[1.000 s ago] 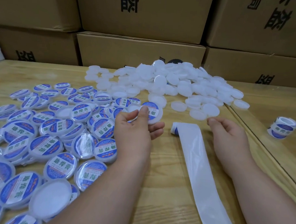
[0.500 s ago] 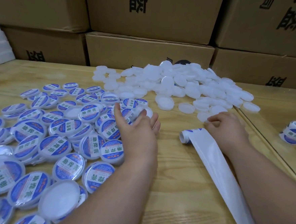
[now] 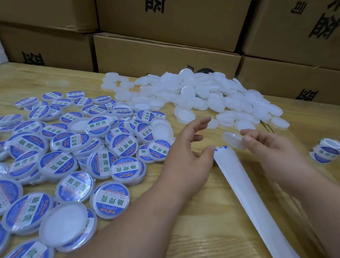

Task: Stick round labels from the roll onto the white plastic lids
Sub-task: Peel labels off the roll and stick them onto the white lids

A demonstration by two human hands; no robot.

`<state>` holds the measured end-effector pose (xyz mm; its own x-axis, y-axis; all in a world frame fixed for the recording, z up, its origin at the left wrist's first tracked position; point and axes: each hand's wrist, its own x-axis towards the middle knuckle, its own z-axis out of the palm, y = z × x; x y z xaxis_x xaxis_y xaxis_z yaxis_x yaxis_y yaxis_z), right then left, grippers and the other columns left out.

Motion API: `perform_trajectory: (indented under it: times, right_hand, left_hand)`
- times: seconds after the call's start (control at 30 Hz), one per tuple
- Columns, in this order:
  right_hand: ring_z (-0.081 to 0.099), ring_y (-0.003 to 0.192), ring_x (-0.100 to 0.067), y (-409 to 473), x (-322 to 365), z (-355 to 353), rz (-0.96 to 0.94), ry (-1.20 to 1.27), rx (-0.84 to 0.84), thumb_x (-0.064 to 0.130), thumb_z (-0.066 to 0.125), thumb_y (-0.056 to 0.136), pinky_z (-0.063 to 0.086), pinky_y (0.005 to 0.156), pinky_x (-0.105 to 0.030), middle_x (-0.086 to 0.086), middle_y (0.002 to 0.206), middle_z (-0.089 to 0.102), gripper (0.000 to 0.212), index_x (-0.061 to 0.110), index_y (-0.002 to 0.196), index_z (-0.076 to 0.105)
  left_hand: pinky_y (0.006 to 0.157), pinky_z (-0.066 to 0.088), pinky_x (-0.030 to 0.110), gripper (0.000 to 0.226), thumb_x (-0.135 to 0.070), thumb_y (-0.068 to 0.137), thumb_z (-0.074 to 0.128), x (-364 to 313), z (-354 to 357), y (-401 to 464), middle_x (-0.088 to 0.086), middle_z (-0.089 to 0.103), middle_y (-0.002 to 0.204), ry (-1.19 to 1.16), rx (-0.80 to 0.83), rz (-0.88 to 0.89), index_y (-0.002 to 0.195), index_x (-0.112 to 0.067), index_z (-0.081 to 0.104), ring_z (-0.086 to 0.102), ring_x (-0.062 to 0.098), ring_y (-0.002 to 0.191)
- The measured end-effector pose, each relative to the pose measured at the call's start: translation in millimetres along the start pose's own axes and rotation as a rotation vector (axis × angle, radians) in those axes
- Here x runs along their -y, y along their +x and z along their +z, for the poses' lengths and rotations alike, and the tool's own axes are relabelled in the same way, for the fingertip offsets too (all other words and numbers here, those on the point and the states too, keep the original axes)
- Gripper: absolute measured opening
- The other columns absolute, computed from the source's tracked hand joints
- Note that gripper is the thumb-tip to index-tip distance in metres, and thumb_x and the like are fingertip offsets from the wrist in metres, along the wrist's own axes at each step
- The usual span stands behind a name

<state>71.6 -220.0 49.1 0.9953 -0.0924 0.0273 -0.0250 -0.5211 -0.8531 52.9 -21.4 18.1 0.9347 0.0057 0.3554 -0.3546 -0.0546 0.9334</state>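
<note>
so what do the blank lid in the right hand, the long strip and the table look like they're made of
Blank lid: thin translucent plastic, milky and matte. Long strip: white backing paper by the look, with a soft sheen, probably a release coat; a blue label shows at its curled end. Table: pale wood or wood veneer with visible grain, lightly glossy; which one I cannot tell.

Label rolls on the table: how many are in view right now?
2. One small wound roll stands at the table's right edge. One unwound strip runs from between the hands toward the lower right. Others may lie out of frame.
</note>
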Motion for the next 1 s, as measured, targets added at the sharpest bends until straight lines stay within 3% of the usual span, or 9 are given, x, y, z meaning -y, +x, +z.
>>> perform_trajectory:
  times: [0.1,0.2,0.27,0.4,0.57,0.67,0.77,0.87,1.0]
  right_hand:
    - [0.060,0.117,0.007,-22.0,18.2,-1.5,-0.082,0.148,0.213,0.052,0.065,0.081,0.041,0.090,-0.026,0.021,0.128,0.067,0.037,0.018,0.093,0.075]
    - [0.062,0.115,0.007,-31.7,23.0,6.4,-0.109,0.218,0.260,0.043,0.064,0.085,0.041,0.094,-0.020,0.017,0.123,0.070,0.037,0.009,0.097,0.075]
    - [0.066,0.101,0.008,-33.4,24.9,14.1,-0.092,0.217,0.156,0.036,0.065,0.092,0.047,0.080,-0.011,0.015,0.111,0.074,0.024,0.015,0.098,0.076]
    - [0.065,0.088,-0.012,-25.9,20.7,22.5,0.074,0.031,-0.208,0.043,0.067,0.092,0.044,0.067,-0.026,0.008,0.094,0.069,0.017,0.027,0.096,0.069]
    - [0.052,0.061,-0.020,-24.7,20.6,22.7,0.271,-0.094,-0.073,0.057,0.075,0.078,0.040,0.058,-0.029,0.001,0.070,0.057,0.045,0.015,0.074,0.060]
    - [0.047,0.060,-0.020,-28.1,25.0,21.0,0.282,-0.091,-0.001,0.048,0.079,0.077,0.036,0.059,-0.031,-0.004,0.067,0.050,0.038,0.018,0.072,0.056]
    - [0.064,0.059,-0.020,-33.5,28.8,24.8,0.355,0.046,0.125,0.037,0.078,0.082,0.047,0.057,-0.029,-0.005,0.072,0.071,0.028,0.013,0.076,0.065]
    - [0.067,0.056,-0.019,-38.0,31.6,33.3,0.392,0.235,0.233,0.024,0.072,0.085,0.049,0.049,-0.026,-0.008,0.071,0.072,0.015,0.012,0.077,0.068]
    - [0.064,0.063,-0.020,-39.2,24.8,44.1,0.281,0.322,0.219,0.022,0.074,0.085,0.050,0.061,-0.032,-0.010,0.076,0.072,0.014,0.012,0.077,0.068]
  left_hand:
    - [0.080,0.042,0.005,0.057,-0.024,0.084,0.076,-0.7,-0.1,-3.0,-0.035,0.059,0.125,0.086,0.090,0.058,0.123,-0.060,0.056,0.051,-0.014,0.116]
    - [0.070,0.040,0.002,0.029,-0.026,0.083,0.078,-0.6,1.1,-4.3,-0.034,0.069,0.093,0.085,0.112,0.069,0.094,-0.052,0.070,0.059,-0.016,0.084]
    - [0.064,0.041,0.006,0.010,-0.030,0.085,0.077,1.0,0.6,-3.1,-0.027,0.069,0.081,0.073,0.071,0.042,0.085,-0.037,0.071,0.058,-0.009,0.070]
    - [0.061,0.043,0.008,0.009,-0.034,0.086,0.075,0.9,-2.5,-0.4,-0.020,0.069,0.077,-0.005,-0.078,-0.019,0.081,-0.031,0.067,0.057,-0.004,0.067]
    - [0.059,0.044,0.008,0.010,-0.036,0.082,0.070,-2.5,-3.1,-0.1,-0.022,0.065,0.074,-0.076,-0.104,-0.092,0.084,-0.029,0.064,0.058,-0.004,0.065]
    - [0.059,0.046,0.010,0.009,-0.033,0.078,0.067,-3.0,-2.9,0.1,-0.021,0.065,0.071,-0.111,-0.042,-0.123,0.083,-0.026,0.063,0.059,-0.003,0.065]
    - [0.058,0.047,0.016,0.008,-0.029,0.080,0.067,-2.8,-2.9,0.1,-0.016,0.063,0.068,-0.113,-0.004,-0.139,0.080,-0.026,0.060,0.058,0.003,0.063]
    - [0.057,0.045,0.018,0.011,-0.033,0.074,0.063,-2.1,-2.3,1.1,-0.015,0.061,0.068,-0.104,-0.007,-0.146,0.078,-0.024,0.058,0.055,0.006,0.063]
    - [0.056,0.045,0.014,0.013,-0.033,0.072,0.063,-1.7,-2.9,1.8,-0.017,0.061,0.067,-0.108,-0.022,-0.138,0.078,-0.022,0.059,0.055,0.002,0.062]
